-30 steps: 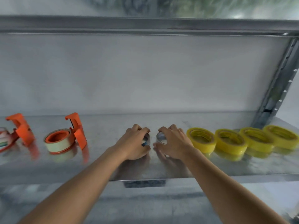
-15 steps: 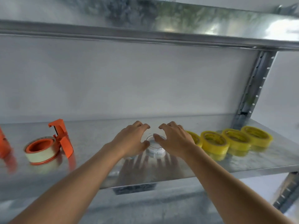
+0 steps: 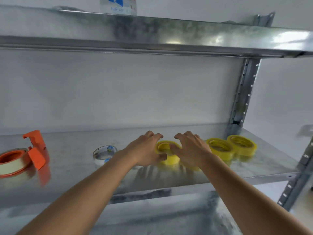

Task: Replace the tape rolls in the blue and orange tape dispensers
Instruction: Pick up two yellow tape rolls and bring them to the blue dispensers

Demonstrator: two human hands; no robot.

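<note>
A yellow tape roll [image 3: 169, 159] lies flat on the metal shelf [image 3: 81, 165], between my two hands. My left hand [image 3: 144, 150] is at its left side, thumb against the front wall, fingers spread above the far rim. My right hand [image 3: 191, 148] is on its right, thumb on the top rim, fingers arched and apart. Neither hand is closed around it. A clear, nearly empty tape roll [image 3: 105, 154] sits alone to the left of my left wrist. The orange tape dispenser [image 3: 35, 150], with a cream roll on an orange core, stands at the far left. No blue dispenser is in view.
Two more yellow rolls [image 3: 220, 148] [image 3: 242, 145] lie to the right, and another is partly hidden under my right hand. A perforated steel upright [image 3: 242, 92] stands at the back right. An upper shelf [image 3: 152, 36] hangs overhead.
Both hands let go of the clear roll and moved right to the first yellow roll. The view swung up and to the right, so the orange dispenser slid toward the left edge.
</note>
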